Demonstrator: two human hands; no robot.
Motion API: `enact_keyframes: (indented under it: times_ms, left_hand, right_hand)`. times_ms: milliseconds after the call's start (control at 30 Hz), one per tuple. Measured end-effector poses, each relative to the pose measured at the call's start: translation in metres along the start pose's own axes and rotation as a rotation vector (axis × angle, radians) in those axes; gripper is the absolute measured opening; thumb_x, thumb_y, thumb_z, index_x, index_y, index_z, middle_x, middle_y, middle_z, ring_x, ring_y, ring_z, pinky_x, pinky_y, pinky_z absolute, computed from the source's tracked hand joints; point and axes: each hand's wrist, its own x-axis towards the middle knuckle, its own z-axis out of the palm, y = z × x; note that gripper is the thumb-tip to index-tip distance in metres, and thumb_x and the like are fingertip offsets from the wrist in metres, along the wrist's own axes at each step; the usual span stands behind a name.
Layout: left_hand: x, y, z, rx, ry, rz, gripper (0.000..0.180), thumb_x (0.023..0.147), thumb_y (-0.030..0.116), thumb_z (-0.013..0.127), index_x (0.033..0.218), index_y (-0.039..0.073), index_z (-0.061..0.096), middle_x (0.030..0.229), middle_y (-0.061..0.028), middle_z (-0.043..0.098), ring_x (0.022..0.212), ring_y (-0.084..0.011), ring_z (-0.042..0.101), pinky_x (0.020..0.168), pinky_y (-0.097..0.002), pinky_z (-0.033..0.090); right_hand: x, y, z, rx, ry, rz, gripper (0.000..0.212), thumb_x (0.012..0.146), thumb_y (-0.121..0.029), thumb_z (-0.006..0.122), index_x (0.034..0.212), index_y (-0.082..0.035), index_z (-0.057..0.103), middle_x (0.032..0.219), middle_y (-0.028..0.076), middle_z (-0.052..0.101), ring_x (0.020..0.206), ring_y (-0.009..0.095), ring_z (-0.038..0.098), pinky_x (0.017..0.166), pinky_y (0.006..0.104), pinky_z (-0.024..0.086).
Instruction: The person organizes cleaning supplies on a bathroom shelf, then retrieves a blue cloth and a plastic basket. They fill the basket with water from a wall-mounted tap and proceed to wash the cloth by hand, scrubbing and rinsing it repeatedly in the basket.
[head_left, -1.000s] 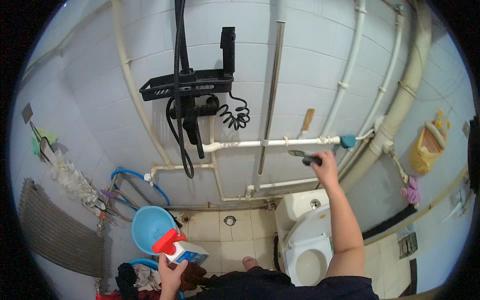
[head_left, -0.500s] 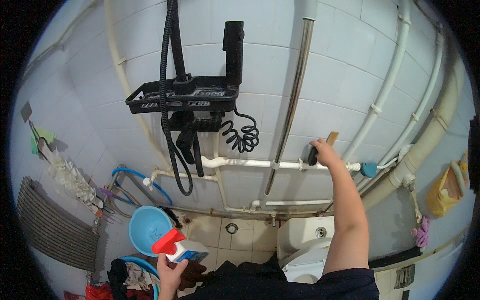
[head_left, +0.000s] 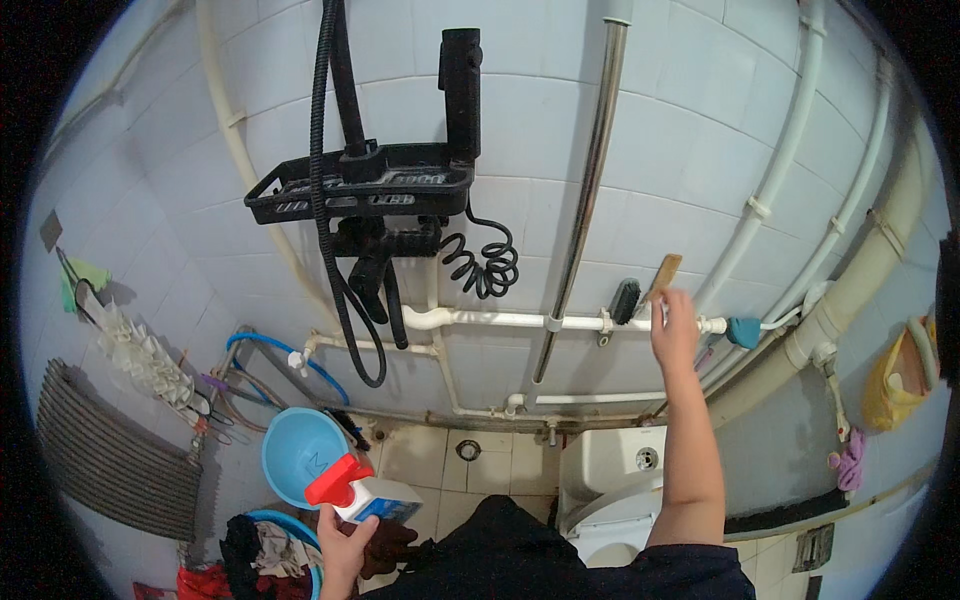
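Observation:
My left hand (head_left: 345,548) is closed around a white spray bottle (head_left: 385,497) with a red trigger head and a blue label, held tilted low at the left. My right hand (head_left: 677,328) is stretched out to the wall with its fingers curled at the lower part of a wooden-handled tool (head_left: 668,270). Those fingers hide much of the tool's lower end. Just left of the hand, a black-bristled brush (head_left: 626,300) stands upright against the wall at the white pipe (head_left: 500,323), apart from my fingers.
A black shower shelf (head_left: 360,190) with hoses hangs on the wall beside a metal pole (head_left: 590,180). Below are a light-blue basin (head_left: 300,455), a tub of clothes (head_left: 275,550) and a white toilet (head_left: 610,520). A yellow bag (head_left: 893,390) hangs at right.
My right hand has let go of the black brush and shifted slightly right and down to the wooden-handled tool. The left hand still holds the spray bottle. The view has shifted slightly.

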Motion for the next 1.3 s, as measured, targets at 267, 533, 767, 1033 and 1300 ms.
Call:
enact_keyframes:
  times_ms: [267, 533, 767, 1033, 1300]
  left_hand:
    - [-0.019, -0.010, -0.043, 0.044, 0.062, 0.044, 0.045, 0.072, 0.002, 0.071, 0.111, 0.001, 0.047, 0.104, -0.0069, 0.056, 0.094, -0.0149, 0.056, 0.083, -0.0293, 0.045]
    - [-0.102, 0.021, -0.145, 0.117, 0.217, 0.003, 0.051, 0.076, 0.003, 0.070, 0.121, 0.002, 0.044, 0.111, -0.0095, 0.058, 0.102, -0.0182, 0.058, 0.087, -0.0338, 0.047]
    - [-0.237, 0.005, -0.247, 0.358, 0.595, 0.038, 0.065, 0.075, 0.021, 0.074, 0.129, 0.005, 0.041, 0.113, -0.0094, 0.058, 0.097, -0.0163, 0.059, 0.084, -0.0319, 0.049]
    - [-0.348, 0.011, -0.306, 0.312, 0.841, -0.022, 0.064, 0.074, 0.025, 0.075, 0.126, 0.005, 0.044, 0.113, -0.0117, 0.058, 0.100, -0.0187, 0.060, 0.086, -0.0329, 0.048]
    - [-0.376, 0.026, -0.328, 0.172, 0.928, -0.075, 0.062, 0.077, 0.024, 0.072, 0.128, 0.005, 0.043, 0.113, -0.0107, 0.057, 0.102, -0.0195, 0.058, 0.086, -0.0330, 0.047]
  right_hand:
    - [-0.172, -0.095, 0.016, 0.240, -0.651, -0.038, 0.016, 0.087, -0.021, 0.054, 0.084, -0.007, 0.059, 0.076, 0.017, 0.060, 0.071, 0.038, 0.058, 0.063, 0.0449, 0.046]
    - [-0.250, -0.310, 0.001, 0.716, -1.253, -0.272, 0.019, 0.089, -0.023, 0.054, 0.087, -0.006, 0.062, 0.080, 0.012, 0.063, 0.075, 0.028, 0.061, 0.067, 0.0371, 0.047]
    - [-0.325, -0.523, -0.094, 1.357, -1.425, -0.925, 0.057, 0.077, -0.013, 0.068, 0.127, -0.004, 0.041, 0.125, 0.016, 0.045, 0.117, 0.031, 0.045, 0.096, 0.0380, 0.038]
    - [-0.447, -0.634, -0.152, 1.500, -1.839, -1.115, 0.072, 0.069, -0.011, 0.075, 0.128, -0.004, 0.035, 0.123, 0.020, 0.046, 0.116, 0.035, 0.045, 0.096, 0.0396, 0.038]
    - [-0.460, -0.691, -0.160, 1.268, -1.962, -1.316, 0.066, 0.068, -0.018, 0.077, 0.124, -0.007, 0.044, 0.117, 0.016, 0.056, 0.112, 0.031, 0.053, 0.092, 0.0373, 0.043]
